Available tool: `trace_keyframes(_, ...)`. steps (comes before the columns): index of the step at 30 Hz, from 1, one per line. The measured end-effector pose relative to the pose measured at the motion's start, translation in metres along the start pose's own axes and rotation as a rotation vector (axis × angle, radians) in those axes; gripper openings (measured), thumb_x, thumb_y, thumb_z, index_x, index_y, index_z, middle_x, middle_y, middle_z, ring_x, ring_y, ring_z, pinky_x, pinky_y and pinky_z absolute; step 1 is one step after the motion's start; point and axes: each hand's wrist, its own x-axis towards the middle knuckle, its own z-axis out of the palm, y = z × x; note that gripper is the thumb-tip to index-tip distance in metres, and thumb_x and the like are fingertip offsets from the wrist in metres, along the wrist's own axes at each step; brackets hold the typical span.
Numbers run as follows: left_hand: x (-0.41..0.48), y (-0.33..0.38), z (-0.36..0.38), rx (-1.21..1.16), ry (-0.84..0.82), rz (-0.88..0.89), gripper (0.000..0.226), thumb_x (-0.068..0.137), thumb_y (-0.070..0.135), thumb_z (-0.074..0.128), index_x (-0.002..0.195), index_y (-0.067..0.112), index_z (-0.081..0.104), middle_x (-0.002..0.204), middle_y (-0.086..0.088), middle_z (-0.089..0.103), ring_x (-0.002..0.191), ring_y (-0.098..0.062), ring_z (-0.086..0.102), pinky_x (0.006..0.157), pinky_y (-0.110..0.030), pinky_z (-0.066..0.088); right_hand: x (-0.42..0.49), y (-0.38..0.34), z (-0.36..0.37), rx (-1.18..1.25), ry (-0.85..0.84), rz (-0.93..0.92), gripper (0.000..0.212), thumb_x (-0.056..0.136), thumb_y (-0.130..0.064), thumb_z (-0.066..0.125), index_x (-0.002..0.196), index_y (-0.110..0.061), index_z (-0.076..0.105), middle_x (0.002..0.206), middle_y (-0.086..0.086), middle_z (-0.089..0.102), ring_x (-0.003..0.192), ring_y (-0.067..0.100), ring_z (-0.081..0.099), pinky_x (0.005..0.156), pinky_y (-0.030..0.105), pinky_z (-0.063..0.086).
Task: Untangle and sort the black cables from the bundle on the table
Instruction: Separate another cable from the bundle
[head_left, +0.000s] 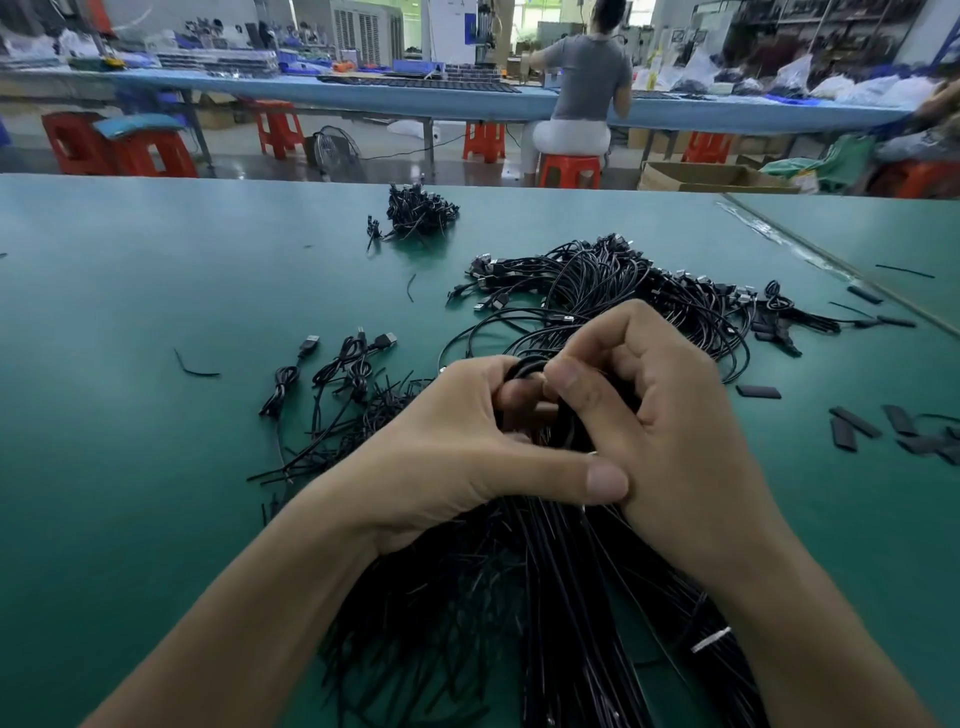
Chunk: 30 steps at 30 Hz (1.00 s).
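Black cable bundle (566, 623) lies on the green table (156, 312), long axis running from the near edge away into the grip. Left hand (457, 447) and right hand (670, 415) both pinch its looped end. Loose cables (623, 280) fan beyond.

Bare left hand (457, 452), bare right hand (670, 415), forearms (249, 623) uncovered down to the lower frame edge, fingernails (570, 375) cut short and rounded, left thumbnail (605, 480) broad, knuckles (634, 325) creased
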Motion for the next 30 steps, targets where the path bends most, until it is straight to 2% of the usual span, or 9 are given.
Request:
trace_keyframes(3,0.002,-0.002,0.004,0.057,0.021,-0.062,0.034,0.074,-0.007,0.081,0.093,0.019,0.07,0.088,-0.001,0.074,0.078,-0.019,0.074,0.064,-0.031,0.06,0.0,0.001,-0.002,0.0,-0.006,-0.014,0.007,0.091,-0.026,0.062,0.085,-0.028,0.058,0.075,-0.01,0.068,0.074,0.012,0.067,0.067,0.035,0.055)
trace_keyframes(8,0.006,-0.012,0.009,0.356,0.156,-0.027,0.03,0.089,0.019,0.073,0.11,0.01,0.053,0.078,-0.007,0.071,0.049,-0.021,0.064,0.038,-0.024,0.044,0.0,-0.002,0.0,-0.068,0.007,-0.08,0.013,0.093,-0.018,0.066,0.085,-0.026,0.061,0.078,-0.012,0.066,0.074,0.01,0.064,0.062,0.015,0.047)
trace_keyframes(13,0.007,-0.02,0.012,0.4,0.21,0.04,0.031,0.082,0.024,0.063,0.097,0.009,0.041,0.052,0.009,0.046,0.041,-0.007,0.033,0.042,-0.023,0.027,0.0,-0.002,0.002,-0.03,0.079,-0.05,0.012,0.092,-0.02,0.066,0.084,-0.028,0.061,0.079,-0.011,0.067,0.075,0.011,0.066,0.064,0.02,0.051)
trace_keyframes(17,0.009,-0.02,0.008,0.494,0.209,0.052,0.036,0.089,0.039,0.065,0.091,0.005,0.055,0.053,0.009,0.038,0.041,-0.007,0.028,0.044,-0.024,0.024,0.0,0.005,0.004,-0.013,0.101,0.034,0.014,0.093,-0.022,0.067,0.082,-0.029,0.06,0.073,-0.011,0.068,0.069,0.011,0.068,0.063,0.033,0.057)
trace_keyframes(20,0.009,-0.023,0.004,0.574,0.228,0.015,0.04,0.099,0.033,0.059,0.065,0.014,0.049,0.049,0.011,0.037,0.043,-0.008,0.029,0.045,-0.025,0.025,0.001,0.008,0.005,-0.053,0.112,0.044,0.012,0.09,-0.021,0.071,0.082,-0.027,0.063,0.073,-0.012,0.069,0.069,0.006,0.067,0.063,0.019,0.051)
trace_keyframes(22,0.01,-0.025,-0.003,0.574,0.316,-0.058,0.041,0.101,0.035,0.053,0.064,0.02,0.049,0.048,0.011,0.041,0.041,-0.008,0.032,0.043,-0.026,0.028,0.001,0.009,0.006,-0.055,0.126,0.066,0.007,0.088,-0.028,0.072,0.085,-0.028,0.066,0.078,-0.017,0.07,0.073,0.0,0.066,0.065,0.012,0.048)
trace_keyframes(24,0.011,-0.025,-0.015,0.485,0.428,-0.128,0.038,0.102,0.037,0.05,0.068,0.019,0.05,0.048,0.011,0.043,0.039,-0.006,0.033,0.038,-0.022,0.029,0.001,0.01,0.005,-0.038,0.139,0.131,0.022,0.085,-0.051,0.066,0.092,-0.031,0.064,0.086,-0.022,0.067,0.069,-0.003,0.062,0.062,0.011,0.047)
trace_keyframes(27,0.01,-0.023,-0.035,0.409,0.576,-0.137,0.042,0.102,0.033,0.05,0.062,0.022,0.039,0.045,0.011,0.036,0.036,-0.008,0.026,0.036,-0.02,0.024,-0.001,0.012,0.002,-0.074,-0.007,0.229,0.041,0.077,-0.072,0.056,0.089,-0.032,0.058,0.089,-0.024,0.063,0.065,-0.001,0.06,0.058,0.014,0.05)
trace_keyframes(30,0.01,-0.025,-0.041,0.486,0.613,-0.145,0.043,0.095,0.04,0.052,0.06,0.025,0.032,0.047,0.008,0.029,0.039,-0.012,0.021,0.043,-0.026,0.021,-0.008,0.015,0.011,-0.335,-0.384,0.268,0.021,0.087,-0.052,0.063,0.09,-0.032,0.064,0.079,-0.015,0.065,0.071,0.0,0.063,0.071,0.026,0.057)
